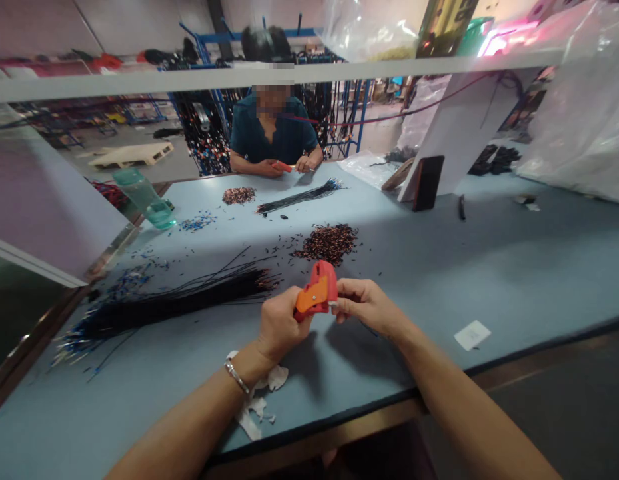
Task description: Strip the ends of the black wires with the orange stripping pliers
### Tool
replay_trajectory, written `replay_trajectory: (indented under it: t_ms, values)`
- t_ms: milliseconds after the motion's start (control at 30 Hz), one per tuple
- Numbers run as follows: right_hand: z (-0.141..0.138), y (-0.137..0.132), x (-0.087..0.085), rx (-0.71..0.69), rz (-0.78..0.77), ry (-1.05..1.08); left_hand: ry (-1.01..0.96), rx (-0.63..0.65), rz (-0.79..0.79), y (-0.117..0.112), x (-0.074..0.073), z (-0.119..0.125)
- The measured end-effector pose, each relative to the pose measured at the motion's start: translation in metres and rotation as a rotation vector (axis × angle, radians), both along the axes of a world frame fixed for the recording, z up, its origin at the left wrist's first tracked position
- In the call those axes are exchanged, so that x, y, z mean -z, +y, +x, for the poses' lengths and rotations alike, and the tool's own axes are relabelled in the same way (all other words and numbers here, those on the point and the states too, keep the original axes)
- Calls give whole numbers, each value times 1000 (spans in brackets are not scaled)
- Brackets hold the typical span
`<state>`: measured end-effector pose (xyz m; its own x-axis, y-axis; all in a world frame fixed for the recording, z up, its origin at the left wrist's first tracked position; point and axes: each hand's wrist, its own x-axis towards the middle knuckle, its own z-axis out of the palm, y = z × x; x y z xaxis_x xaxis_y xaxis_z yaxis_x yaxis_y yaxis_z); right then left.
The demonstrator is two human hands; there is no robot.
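Note:
My left hand (pixel 280 323) is wrapped round the handles of a red and orange wire stripper (pixel 316 291), held above the table. Close by on its right, my right hand (pixel 364 304) has thumb and fingers pinched together at the tool's side. A thin dark wire (pixel 370 329) trails below those fingers; its end at the tool is hidden. To the left lies a thick bundle of black wires (pixel 174 300), with blue and white tips at its near end and copper-coloured ends pointing right. Just beyond the tool is a pile of small black and copper-coloured scraps (pixel 329 244).
Across the table (pixel 404 267) sits a person (pixel 274 130) holding a red tool, near a smaller wire bundle (pixel 302 197). A green bottle (pixel 144 199) stands left. A phone (pixel 428 183) leans on a white post; a paper label (pixel 472 335) lies right. Crumpled tissue (pixel 254 407) lies by my left wrist.

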<state>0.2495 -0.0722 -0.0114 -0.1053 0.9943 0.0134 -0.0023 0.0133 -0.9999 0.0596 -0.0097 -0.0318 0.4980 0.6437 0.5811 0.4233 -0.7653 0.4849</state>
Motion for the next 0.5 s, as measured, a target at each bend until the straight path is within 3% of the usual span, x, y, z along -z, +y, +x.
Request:
replay_trajectory:
  t_ms: [133, 333, 500]
  values:
    - [5, 5, 8, 126, -6, -137, -282, -177, -268, 9, -3, 0]
    - [11, 9, 13, 209, 20, -303, -888, -195, -690, 25, 1, 1]
    - [15, 7, 12, 237, 146, -556, -1006, -168, -800, 23, -1, 2]
